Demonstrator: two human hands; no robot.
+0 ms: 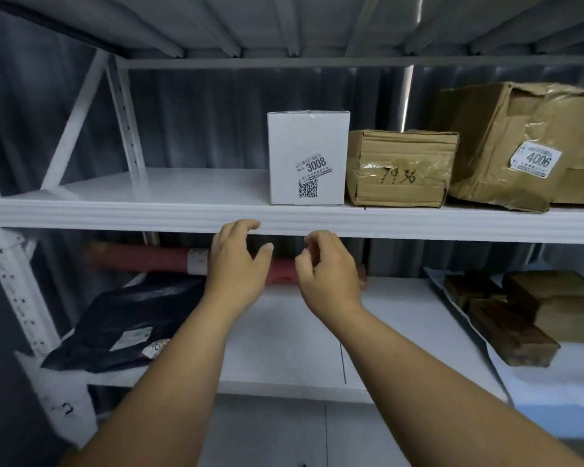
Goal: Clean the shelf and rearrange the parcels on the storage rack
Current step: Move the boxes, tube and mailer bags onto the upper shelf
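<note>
Left grip [238,261] apart, right grip [327,267] loosely curled, seemingly empty; both below white box [307,158] on shelf [132,210].

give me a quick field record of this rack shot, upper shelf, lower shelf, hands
upper shelf: white box labelled 3008, then brown box marked 7936 on its right, then crumpled brown box labelled 4006 at far right; left part bare
lower shelf: black mailer bag at left, red tube along the back, brown parcels at right
left hand: raised before the upper shelf edge, fingers loosely curled, holding nothing
right hand: beside it, fingers loosely curled, holding nothing
cleaning cloth: none visible
</note>
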